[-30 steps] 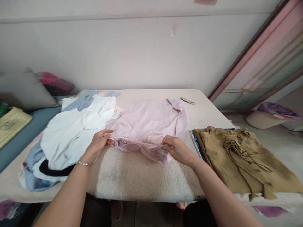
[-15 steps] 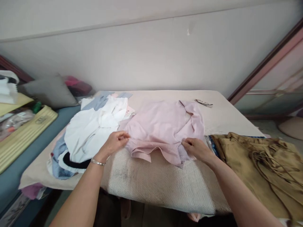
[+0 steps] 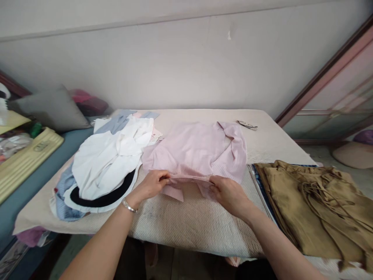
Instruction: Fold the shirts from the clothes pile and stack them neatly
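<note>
A pale pink ribbed top (image 3: pixel 198 149) lies spread on the cloth-covered table in front of me. My left hand (image 3: pixel 153 183), with a silver bracelet at its wrist, is closed on the top's near edge. On the right, my right hand (image 3: pixel 229 193) pinches the same edge, so a strip is pulled taut between the two hands. Below that strip two loose flaps of the fabric hang or lie on the table cover. The fingertips of both hands are partly hidden by the cloth and the hands themselves.
White and blue clothes (image 3: pixel 112 155) are heaped at the left, with a black-edged piece (image 3: pixel 101 198) among them. Folded brown trousers (image 3: pixel 309 210) with cords lie at the right. Eyeglasses (image 3: pixel 247 125) rest near the back. A yellow case (image 3: pixel 32 151) and grey cushion (image 3: pixel 52 111) stand farther left.
Both hands have moved closer together along the near edge of the pink top. That edge, which drooped in a wave before, is now drawn straight between them.
</note>
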`<state>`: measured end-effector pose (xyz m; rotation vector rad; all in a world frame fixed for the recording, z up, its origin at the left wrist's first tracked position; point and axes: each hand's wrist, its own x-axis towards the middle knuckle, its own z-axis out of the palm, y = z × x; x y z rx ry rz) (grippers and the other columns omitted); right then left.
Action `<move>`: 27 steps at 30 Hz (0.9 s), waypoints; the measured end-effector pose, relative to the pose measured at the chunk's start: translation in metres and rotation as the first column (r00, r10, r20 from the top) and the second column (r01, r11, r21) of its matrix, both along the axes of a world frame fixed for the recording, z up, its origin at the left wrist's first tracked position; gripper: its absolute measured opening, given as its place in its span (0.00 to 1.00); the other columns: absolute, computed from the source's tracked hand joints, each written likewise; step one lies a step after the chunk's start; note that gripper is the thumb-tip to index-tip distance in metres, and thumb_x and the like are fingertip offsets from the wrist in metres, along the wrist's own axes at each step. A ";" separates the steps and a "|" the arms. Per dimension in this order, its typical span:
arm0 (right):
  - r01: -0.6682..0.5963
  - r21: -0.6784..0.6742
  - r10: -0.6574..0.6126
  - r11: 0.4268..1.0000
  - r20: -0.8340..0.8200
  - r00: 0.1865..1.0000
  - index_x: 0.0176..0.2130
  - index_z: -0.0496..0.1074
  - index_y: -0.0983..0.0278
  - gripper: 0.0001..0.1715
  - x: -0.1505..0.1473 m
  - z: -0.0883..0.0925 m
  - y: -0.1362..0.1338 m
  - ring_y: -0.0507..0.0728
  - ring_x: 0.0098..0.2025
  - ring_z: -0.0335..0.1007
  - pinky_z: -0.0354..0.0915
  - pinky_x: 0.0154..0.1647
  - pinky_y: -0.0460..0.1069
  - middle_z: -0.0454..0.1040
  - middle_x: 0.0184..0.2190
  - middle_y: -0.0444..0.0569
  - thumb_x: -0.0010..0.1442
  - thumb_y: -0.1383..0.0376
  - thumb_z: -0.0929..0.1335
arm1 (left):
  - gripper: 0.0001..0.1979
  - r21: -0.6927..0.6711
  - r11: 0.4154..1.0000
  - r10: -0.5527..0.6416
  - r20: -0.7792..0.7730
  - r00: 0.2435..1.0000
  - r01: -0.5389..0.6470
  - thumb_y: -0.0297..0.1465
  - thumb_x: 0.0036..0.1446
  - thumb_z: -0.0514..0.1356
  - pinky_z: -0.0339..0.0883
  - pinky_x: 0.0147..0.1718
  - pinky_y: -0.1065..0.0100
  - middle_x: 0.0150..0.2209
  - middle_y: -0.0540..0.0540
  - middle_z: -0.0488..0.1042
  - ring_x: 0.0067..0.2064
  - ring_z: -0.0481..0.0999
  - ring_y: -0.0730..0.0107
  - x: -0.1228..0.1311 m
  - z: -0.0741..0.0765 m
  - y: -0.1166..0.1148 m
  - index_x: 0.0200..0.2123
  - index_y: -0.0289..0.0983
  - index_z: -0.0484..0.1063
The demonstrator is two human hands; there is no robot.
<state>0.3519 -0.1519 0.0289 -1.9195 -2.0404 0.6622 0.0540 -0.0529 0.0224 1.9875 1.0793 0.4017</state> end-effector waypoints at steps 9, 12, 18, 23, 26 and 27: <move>0.011 -0.285 -0.209 0.958 -0.677 0.706 0.35 0.71 0.61 0.11 0.014 0.007 0.001 0.55 0.32 0.69 0.61 0.34 0.48 0.75 0.30 0.46 0.49 0.67 0.63 | 0.19 -0.575 0.818 0.214 0.310 0.926 0.004 0.37 0.49 0.70 0.64 0.36 0.68 0.31 0.47 0.73 0.32 0.72 0.68 -0.020 0.029 0.001 0.42 0.35 0.74; 0.047 -0.240 -0.191 0.970 -0.623 0.758 0.35 0.71 0.61 0.15 0.013 0.003 0.003 0.55 0.32 0.68 0.59 0.32 0.48 0.75 0.30 0.45 0.46 0.69 0.63 | 0.15 -0.604 0.796 0.299 0.439 0.847 0.032 0.27 0.45 0.68 0.62 0.34 0.71 0.32 0.49 0.72 0.32 0.70 0.72 -0.017 0.026 0.001 0.39 0.36 0.73; -0.033 -0.138 -0.012 0.990 -0.314 0.949 0.28 0.68 0.60 0.05 0.013 -0.002 0.003 0.54 0.29 0.62 0.53 0.29 0.48 0.69 0.25 0.43 0.51 0.69 0.64 | 0.16 -0.605 0.795 0.392 0.551 0.737 0.029 0.20 0.36 0.60 0.62 0.31 0.73 0.31 0.51 0.69 0.31 0.69 0.75 -0.005 0.017 0.002 0.34 0.35 0.71; 0.178 -0.125 -0.218 0.976 -0.561 0.799 0.31 0.69 0.61 0.05 0.013 -0.003 0.007 0.54 0.29 0.61 0.56 0.31 0.48 0.68 0.26 0.43 0.56 0.62 0.64 | 0.23 -0.460 0.865 0.396 0.384 0.834 -0.199 0.22 0.35 0.56 0.59 0.27 0.72 0.29 0.52 0.71 0.28 0.69 0.72 0.000 0.002 0.003 0.40 0.37 0.70; 0.262 -0.204 -0.323 0.943 -0.746 0.582 0.33 0.69 0.61 0.10 0.015 0.000 0.008 0.52 0.26 0.58 0.54 0.29 0.48 0.65 0.24 0.40 0.57 0.57 0.68 | 0.19 -0.214 0.927 0.340 0.137 0.930 -0.308 0.23 0.40 0.58 0.61 0.30 0.69 0.32 0.48 0.75 0.32 0.72 0.67 -0.002 -0.010 0.006 0.39 0.38 0.72; 0.270 -0.232 -0.344 0.934 -0.785 0.515 0.33 0.69 0.61 0.12 0.015 0.001 0.008 0.51 0.26 0.57 0.54 0.28 0.47 0.65 0.24 0.40 0.57 0.56 0.69 | 0.13 -0.117 0.944 0.315 0.048 0.948 -0.308 0.24 0.42 0.59 0.60 0.30 0.68 0.32 0.48 0.75 0.32 0.72 0.67 -0.003 -0.012 0.007 0.35 0.38 0.73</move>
